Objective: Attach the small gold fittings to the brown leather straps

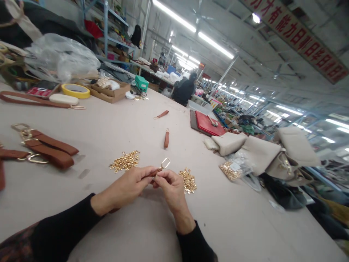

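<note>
Between two gold piles on counter, brown strap showing smooth, narrow leather, its gold clasp gleaming, oval, pointing away. Left hand pinching strap; right hand pressing fingertips against it, near clasp. Left pile and right pile flanking hands.

Both hands' fingers pinch a brown strap between two gold hardware piles.
</note>
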Demonstrator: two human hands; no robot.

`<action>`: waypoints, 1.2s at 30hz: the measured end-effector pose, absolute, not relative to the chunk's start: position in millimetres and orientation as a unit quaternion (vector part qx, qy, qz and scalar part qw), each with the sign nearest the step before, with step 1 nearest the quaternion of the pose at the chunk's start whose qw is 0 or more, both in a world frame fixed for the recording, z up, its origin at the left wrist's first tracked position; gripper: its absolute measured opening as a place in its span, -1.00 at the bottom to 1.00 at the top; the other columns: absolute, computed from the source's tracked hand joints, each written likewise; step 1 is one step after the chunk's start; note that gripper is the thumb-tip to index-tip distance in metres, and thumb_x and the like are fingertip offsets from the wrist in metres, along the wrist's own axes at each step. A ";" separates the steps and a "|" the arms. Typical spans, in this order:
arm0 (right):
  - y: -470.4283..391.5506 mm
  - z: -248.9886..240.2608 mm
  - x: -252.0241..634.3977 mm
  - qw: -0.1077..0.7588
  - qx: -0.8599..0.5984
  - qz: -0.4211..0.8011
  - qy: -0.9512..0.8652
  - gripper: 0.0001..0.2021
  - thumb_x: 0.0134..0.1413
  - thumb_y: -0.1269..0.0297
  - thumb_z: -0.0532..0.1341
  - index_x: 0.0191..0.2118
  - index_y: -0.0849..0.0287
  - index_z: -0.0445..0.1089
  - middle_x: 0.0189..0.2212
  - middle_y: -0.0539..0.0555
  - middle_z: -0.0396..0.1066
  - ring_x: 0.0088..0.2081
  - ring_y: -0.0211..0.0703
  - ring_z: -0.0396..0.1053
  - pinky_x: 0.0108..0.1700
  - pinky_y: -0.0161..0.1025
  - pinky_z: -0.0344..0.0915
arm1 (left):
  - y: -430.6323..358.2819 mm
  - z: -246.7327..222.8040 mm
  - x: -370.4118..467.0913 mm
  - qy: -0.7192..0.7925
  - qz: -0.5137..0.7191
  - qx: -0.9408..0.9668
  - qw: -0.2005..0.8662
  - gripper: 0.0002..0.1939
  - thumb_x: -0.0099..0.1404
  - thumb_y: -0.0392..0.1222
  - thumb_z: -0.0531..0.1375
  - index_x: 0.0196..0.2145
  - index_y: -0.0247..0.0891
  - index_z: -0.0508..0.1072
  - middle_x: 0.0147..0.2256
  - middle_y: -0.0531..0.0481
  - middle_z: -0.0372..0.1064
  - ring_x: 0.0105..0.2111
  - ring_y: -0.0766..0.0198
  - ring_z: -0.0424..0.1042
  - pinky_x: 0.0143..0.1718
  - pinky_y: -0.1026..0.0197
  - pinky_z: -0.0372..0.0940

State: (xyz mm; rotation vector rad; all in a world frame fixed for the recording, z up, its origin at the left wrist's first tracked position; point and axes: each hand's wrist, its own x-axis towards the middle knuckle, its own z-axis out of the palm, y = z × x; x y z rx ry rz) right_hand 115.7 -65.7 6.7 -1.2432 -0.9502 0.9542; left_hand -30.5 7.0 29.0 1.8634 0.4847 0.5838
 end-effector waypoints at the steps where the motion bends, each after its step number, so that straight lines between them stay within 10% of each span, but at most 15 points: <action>1: -66.0 6.7 114.6 0.615 -0.533 0.414 -0.408 -0.83 -0.07 0.25 0.32 -0.41 0.21 0.36 -0.53 0.00 0.44 -0.49 -0.26 0.38 -0.37 -0.30 0.33 | 7.4 28.2 -30.8 0.203 0.253 0.792 0.517 -0.76 0.36 -0.23 0.04 -0.20 -0.19 0.51 -0.30 0.03 0.43 -0.28 0.18 0.40 -0.26 0.31 0.25; 16: -77.8 17.3 136.7 0.539 -0.633 0.299 -0.468 -0.77 -0.02 0.23 0.30 -0.27 0.19 0.27 -0.46 -0.03 0.40 -0.44 -0.26 0.35 -0.35 -0.31 0.25 | 5.6 17.1 -24.3 0.302 0.221 0.735 0.566 -0.47 0.30 -0.03 0.04 0.15 -0.30 0.36 -0.38 -0.05 0.43 -0.52 0.19 0.35 -0.55 0.27 0.26; 20: -108.2 16.9 174.8 0.438 -0.712 0.195 -0.513 -0.82 0.08 0.34 0.19 -0.16 0.17 0.29 -0.31 0.05 0.46 -0.27 -0.18 0.43 -0.19 -0.25 0.30 | 7.3 25.4 -26.3 0.305 0.252 0.709 0.583 -0.47 0.23 0.01 0.12 0.07 -0.33 0.43 -0.12 -0.11 0.41 -0.50 0.26 0.26 -0.51 0.27 0.20; 27: -141.8 -2.2 196.9 0.236 -0.740 0.037 -0.629 -0.80 0.14 0.53 0.03 -0.20 0.13 0.30 -0.29 0.04 0.40 -0.24 -0.11 0.35 -0.19 -0.22 0.21 | 2.0 24.4 -25.3 0.275 0.215 0.644 0.681 -0.58 0.18 -0.03 0.18 -0.07 -0.33 0.50 -0.34 -0.04 0.35 -0.46 0.25 0.19 -0.47 0.27 0.05; 36: -135.4 -0.7 199.0 0.271 -0.763 0.111 -0.576 -0.88 0.09 0.52 0.12 -0.30 0.17 0.32 -0.39 -0.01 0.39 -0.33 -0.17 0.33 -0.25 -0.25 0.19 | -8.2 22.7 -17.7 0.271 0.215 0.606 0.717 -0.75 0.05 -0.06 0.22 -0.42 -0.33 0.38 -0.47 0.04 0.28 -0.50 0.27 0.25 -0.46 0.28 0.12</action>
